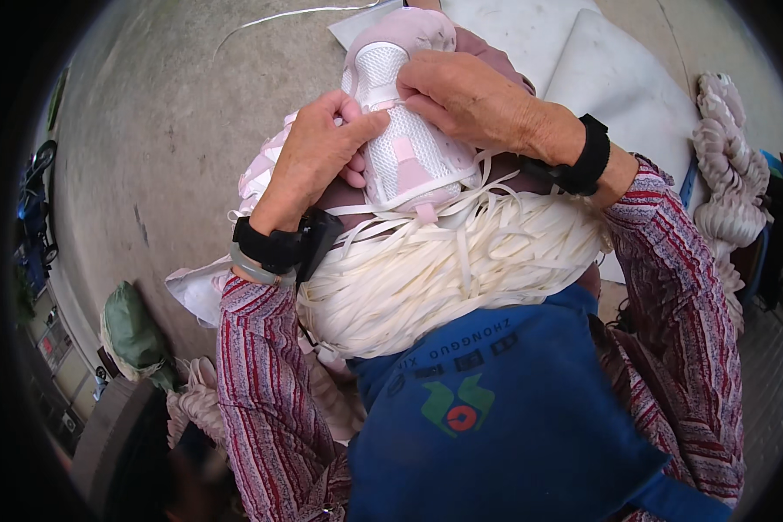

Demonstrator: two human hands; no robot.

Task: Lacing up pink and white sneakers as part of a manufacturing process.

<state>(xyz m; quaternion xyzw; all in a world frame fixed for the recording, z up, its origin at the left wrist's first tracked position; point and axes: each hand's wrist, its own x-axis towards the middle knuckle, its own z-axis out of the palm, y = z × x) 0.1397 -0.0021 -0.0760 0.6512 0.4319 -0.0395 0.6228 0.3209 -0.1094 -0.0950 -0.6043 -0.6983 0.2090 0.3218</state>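
Observation:
A pink and white mesh shoe upper point(390, 161) lies over my lap, its padded pink end away from me and a small pink tab toward me. My left hand point(326, 148) is closed on its left edge, thumb on top and fingers curled beside the mesh. Over the upper's right side, my right hand point(470, 100) is in a pinch. A thin white shoelace crosses the mesh between the two hands; its ends are hidden by my fingers. Close to my body rests a thick bundle of cream shoelaces point(461, 261), with several strands loose beside the upper.
My blue apron point(487, 409) fills the area below the laces. Strung pale pink shoe parts point(731, 165) stand at the right, and more point(198, 391) lie at the lower left beside a green bag point(135, 331). White sheeting point(622, 87) covers part of the concrete floor point(183, 139).

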